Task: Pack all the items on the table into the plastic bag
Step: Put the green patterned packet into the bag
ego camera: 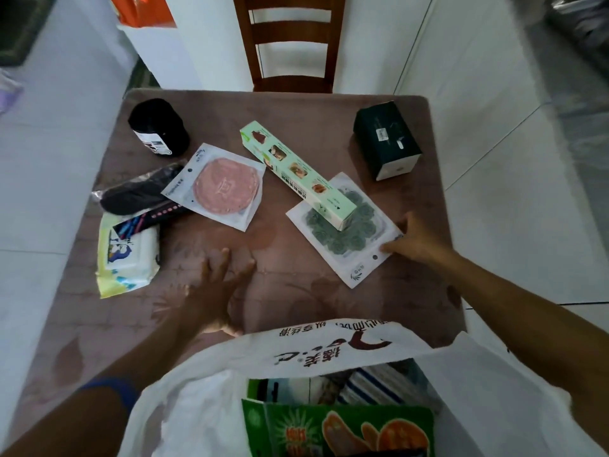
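From the head camera, the white plastic bag (329, 374) sits open at the near edge of the brown table (296, 110), with a green package (339, 427) and some striped items already inside.

The left hand (214, 291) is spread flat over the bare tabletop just beyond the bag's rim, fingers open and holding nothing. The right hand (415, 239) reaches to the near corner of a flat white pouch of green discs (346, 239); its fingers are loosely open and touch the pouch's edge — no grip shows.

A long pale-green box (296, 173) lies diagonally with one end resting on that pouch. Left of it lies a pouch with a pink disc (217, 186), partly over a dark packet (138, 192) and a dark striped strip (148, 219). A wipes pack (125, 255) lies at the left edge, a black jar (158, 127) stands at the far left corner, and a dark green box (387, 140) stands at the far right. A wooden chair (290, 44) stands beyond the table.
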The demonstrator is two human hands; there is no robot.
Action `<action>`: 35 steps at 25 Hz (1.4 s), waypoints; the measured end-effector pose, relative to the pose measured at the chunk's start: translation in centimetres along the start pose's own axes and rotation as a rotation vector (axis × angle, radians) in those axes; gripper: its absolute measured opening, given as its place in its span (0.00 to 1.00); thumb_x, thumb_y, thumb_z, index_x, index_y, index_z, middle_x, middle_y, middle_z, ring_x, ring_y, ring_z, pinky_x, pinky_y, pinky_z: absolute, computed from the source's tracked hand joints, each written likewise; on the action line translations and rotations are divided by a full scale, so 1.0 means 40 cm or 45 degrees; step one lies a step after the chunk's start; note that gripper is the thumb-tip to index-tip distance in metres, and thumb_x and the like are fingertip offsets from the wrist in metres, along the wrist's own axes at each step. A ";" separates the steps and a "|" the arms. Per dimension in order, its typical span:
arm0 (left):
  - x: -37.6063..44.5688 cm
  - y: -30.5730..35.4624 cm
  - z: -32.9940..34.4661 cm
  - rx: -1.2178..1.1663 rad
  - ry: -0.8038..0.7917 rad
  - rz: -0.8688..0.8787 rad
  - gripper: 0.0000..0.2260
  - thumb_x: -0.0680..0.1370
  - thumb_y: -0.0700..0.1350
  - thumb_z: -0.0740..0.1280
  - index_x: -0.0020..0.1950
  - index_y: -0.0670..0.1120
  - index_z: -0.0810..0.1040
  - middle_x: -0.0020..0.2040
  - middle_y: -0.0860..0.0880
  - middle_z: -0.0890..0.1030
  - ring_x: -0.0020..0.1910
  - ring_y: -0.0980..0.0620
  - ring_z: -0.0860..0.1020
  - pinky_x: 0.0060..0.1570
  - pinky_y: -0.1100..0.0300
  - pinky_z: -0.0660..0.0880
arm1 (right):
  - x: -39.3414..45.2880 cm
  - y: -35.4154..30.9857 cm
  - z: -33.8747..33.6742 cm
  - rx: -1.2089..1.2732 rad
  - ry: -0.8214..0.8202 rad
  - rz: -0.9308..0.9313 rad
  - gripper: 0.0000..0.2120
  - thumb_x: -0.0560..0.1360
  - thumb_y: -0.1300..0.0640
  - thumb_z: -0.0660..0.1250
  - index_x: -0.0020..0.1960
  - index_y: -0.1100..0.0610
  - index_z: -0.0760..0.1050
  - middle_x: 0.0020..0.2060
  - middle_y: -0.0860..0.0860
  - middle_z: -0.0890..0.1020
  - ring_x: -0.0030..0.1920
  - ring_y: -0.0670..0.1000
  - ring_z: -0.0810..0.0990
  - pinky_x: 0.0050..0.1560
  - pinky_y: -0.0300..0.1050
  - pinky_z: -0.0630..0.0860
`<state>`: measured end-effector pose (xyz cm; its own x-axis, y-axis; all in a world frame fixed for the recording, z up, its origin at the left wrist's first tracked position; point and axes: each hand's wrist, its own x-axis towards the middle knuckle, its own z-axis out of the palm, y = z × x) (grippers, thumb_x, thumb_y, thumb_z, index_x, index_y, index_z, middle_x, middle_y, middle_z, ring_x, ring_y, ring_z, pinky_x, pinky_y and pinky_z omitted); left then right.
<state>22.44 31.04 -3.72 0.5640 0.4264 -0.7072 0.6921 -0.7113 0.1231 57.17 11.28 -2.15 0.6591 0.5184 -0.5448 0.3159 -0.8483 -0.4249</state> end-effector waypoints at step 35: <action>-0.444 0.199 -0.369 -1.278 0.526 0.857 0.19 0.70 0.58 0.72 0.60 0.58 0.78 0.55 0.55 0.84 0.56 0.57 0.81 0.54 0.61 0.79 | -0.771 -0.211 -0.280 1.505 0.129 -0.429 0.25 0.72 0.75 0.58 0.29 0.55 0.84 0.28 0.51 0.84 0.29 0.50 0.83 0.31 0.40 0.80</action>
<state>24.58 26.06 20.09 0.9068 0.4179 -0.0549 0.1498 -0.1979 0.9687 41.83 1.25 26.35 0.7311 0.6366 -0.2455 -0.2965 -0.0277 -0.9546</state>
